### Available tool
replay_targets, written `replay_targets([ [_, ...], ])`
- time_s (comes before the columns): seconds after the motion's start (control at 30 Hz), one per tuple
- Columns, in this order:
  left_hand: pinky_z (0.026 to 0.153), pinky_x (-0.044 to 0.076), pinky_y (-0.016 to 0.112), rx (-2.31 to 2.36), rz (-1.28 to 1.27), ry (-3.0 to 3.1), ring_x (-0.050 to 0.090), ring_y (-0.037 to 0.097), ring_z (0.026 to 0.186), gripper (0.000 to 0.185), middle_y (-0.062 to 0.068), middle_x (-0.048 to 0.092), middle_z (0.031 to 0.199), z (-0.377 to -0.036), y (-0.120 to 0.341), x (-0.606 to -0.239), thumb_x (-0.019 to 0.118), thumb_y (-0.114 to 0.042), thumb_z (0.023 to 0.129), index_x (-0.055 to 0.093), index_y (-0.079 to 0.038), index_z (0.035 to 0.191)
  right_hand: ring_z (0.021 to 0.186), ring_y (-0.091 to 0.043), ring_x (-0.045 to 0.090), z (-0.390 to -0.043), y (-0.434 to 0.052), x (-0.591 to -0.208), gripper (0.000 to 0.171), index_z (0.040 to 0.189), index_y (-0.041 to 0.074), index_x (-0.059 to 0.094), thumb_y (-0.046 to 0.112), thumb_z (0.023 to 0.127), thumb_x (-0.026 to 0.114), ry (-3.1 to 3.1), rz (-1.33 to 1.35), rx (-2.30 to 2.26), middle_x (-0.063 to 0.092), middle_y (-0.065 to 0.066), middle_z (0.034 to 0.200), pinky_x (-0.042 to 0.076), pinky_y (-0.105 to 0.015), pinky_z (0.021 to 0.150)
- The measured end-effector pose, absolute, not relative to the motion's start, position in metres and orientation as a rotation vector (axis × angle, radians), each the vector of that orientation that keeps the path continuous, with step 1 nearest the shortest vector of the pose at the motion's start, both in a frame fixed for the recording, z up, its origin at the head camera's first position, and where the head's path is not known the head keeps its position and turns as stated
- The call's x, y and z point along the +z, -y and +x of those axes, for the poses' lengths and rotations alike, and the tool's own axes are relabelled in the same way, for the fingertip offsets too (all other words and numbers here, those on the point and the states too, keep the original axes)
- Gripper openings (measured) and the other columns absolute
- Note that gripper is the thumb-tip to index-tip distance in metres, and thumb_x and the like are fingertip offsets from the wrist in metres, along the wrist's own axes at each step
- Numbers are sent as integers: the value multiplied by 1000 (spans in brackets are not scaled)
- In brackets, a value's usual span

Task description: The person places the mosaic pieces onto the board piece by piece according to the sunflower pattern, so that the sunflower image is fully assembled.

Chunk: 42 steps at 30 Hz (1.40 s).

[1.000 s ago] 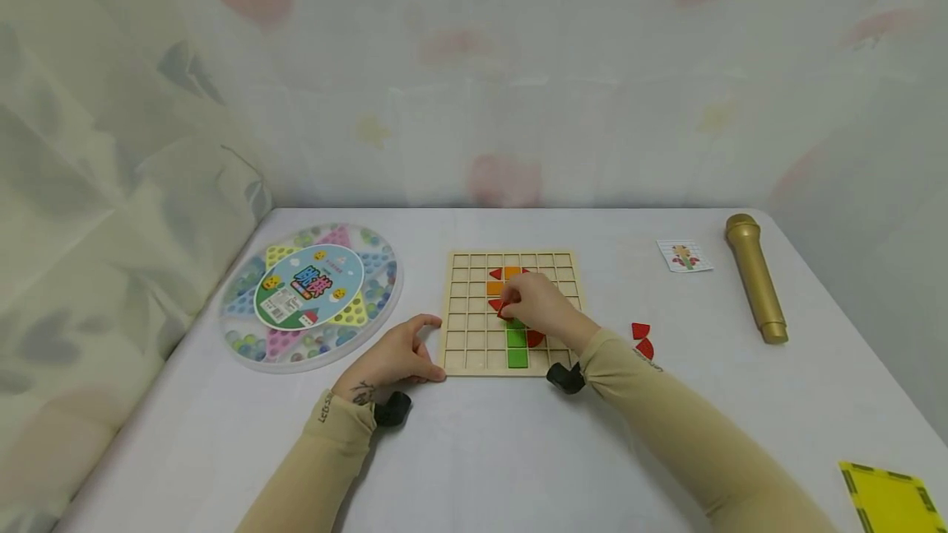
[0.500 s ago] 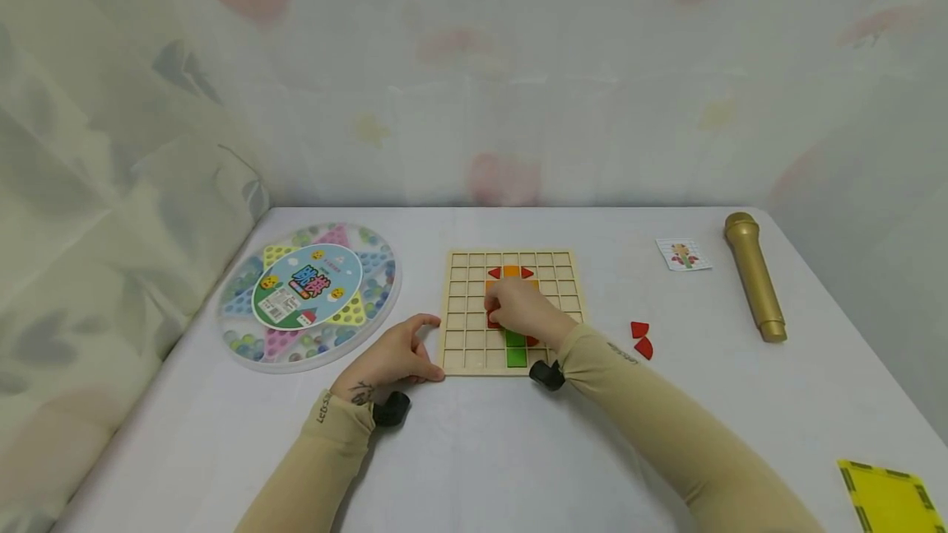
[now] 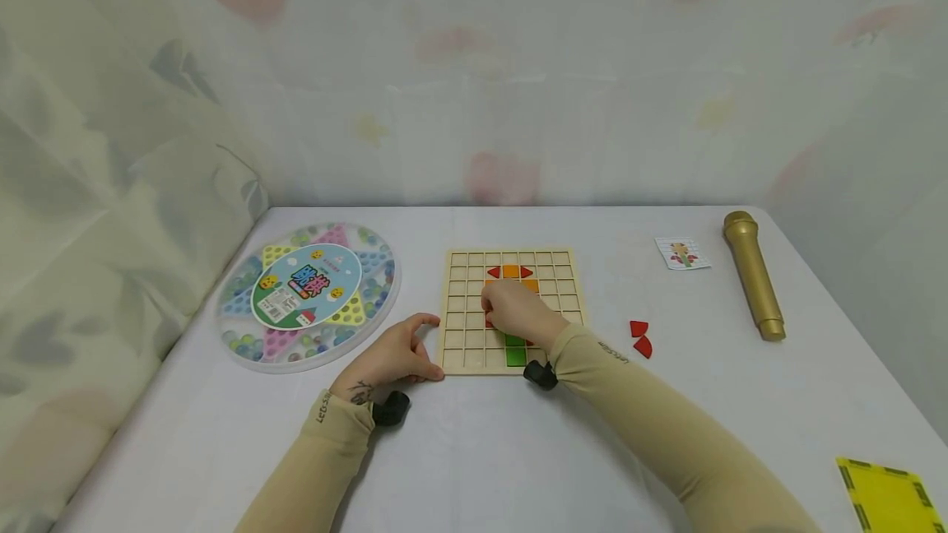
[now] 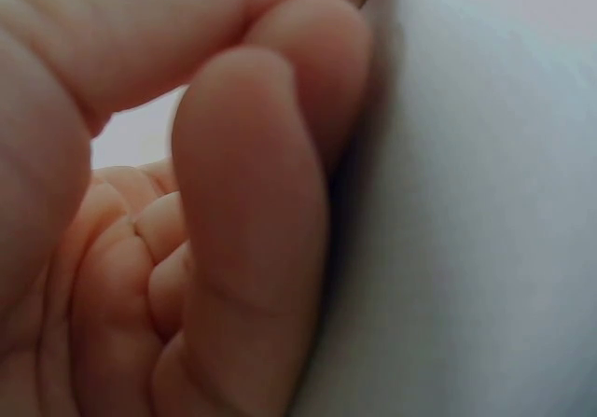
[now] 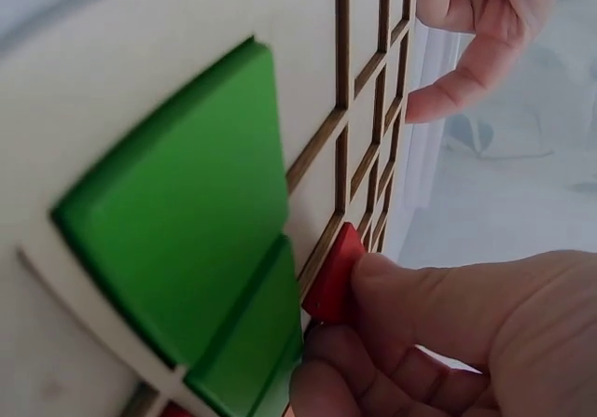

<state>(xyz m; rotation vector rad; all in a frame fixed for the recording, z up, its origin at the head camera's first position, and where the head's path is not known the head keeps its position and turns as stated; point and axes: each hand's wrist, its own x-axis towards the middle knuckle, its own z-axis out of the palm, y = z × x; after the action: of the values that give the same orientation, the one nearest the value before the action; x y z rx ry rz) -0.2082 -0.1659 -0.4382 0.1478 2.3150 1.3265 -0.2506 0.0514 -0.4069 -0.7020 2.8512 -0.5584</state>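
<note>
A wooden grid board [image 3: 462, 341] lies on the table, with green squares [image 3: 516, 358], orange squares [image 3: 511, 271] and red triangles [image 3: 527, 272] set in its cells. My right hand [image 3: 522, 311] is over the board's middle and covers part of the pattern. In the right wrist view its thumb and fingers pinch a red tile [image 5: 334, 277] at a cell beside the green squares [image 5: 196, 193]. My left hand [image 3: 392, 354] rests at the board's left edge, thumb at the near corner and index finger higher up. The left wrist view shows that hand's fingers [image 4: 252, 221] close up.
Two loose red tiles [image 3: 642, 346] lie right of the board. Farther right are a small pattern card [image 3: 670, 255] and a gold microphone [image 3: 755, 278]. A round marble board game [image 3: 274, 360] sits at left; a yellow square panel [image 3: 889, 500] lies at the near right.
My right hand has moved slightly left with the red tile and lowered it to a cell left of the green squares. My left hand stays at the board's edge.
</note>
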Motion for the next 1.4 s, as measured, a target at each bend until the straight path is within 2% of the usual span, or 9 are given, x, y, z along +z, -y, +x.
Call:
replay_targets([
  [0.17,47,36,25,1341,141,-2305,45,12,48,82,5,56,60,-208,166,-438,84,-10,62,40,-14,132,67,-13,52,-248,-48,-406,9,77,7,65,1,82,61,-2875,-693,-495,62,-1,75,46,-27,64],
  [0.43,47,36,25,1326,148,-2319,45,12,48,82,5,56,60,-208,167,-438,84,-11,63,40,-14,132,61,-11,48,-244,-45,-407,14,74,10,66,4,85,60,-2907,-683,-417,60,2,70,40,-22,54],
  [0.6,47,37,26,1316,166,-2329,46,12,49,82,5,56,61,-207,167,-437,84,-12,63,41,-13,132,69,-12,52,-242,-54,-397,9,86,12,68,12,88,59,-2922,-643,-446,65,1,82,43,-25,58],
  [0.8,47,37,25,1323,149,-2320,45,12,48,81,5,56,61,-207,166,-437,84,-11,63,41,-14,132,78,-17,57,-244,-97,-368,22,105,6,68,18,89,58,-2961,-511,-580,67,-6,95,47,-31,68],
  [0.97,47,37,24,1308,186,-2321,46,11,48,82,5,57,61,-209,167,-438,83,-12,64,39,-13,133,91,-26,59,-240,-149,-359,31,112,2,64,21,88,60,-2986,-366,-537,65,-15,104,48,-41,76],
  [1.13,48,38,24,1292,183,-2330,47,11,49,82,5,59,62,-210,167,-438,84,-12,64,39,-14,133,97,-33,58,-233,-193,-368,36,113,-1,61,24,88,61,-2939,-219,-463,62,-21,108,48,-45,76],
  [1.4,47,36,24,1316,155,-2317,46,11,49,81,4,56,61,-208,166,-438,83,-10,63,40,-13,132,91,-30,57,-217,-225,-392,36,110,-2,62,21,83,66,-2812,-109,-340,62,-19,104,48,-44,73],
])
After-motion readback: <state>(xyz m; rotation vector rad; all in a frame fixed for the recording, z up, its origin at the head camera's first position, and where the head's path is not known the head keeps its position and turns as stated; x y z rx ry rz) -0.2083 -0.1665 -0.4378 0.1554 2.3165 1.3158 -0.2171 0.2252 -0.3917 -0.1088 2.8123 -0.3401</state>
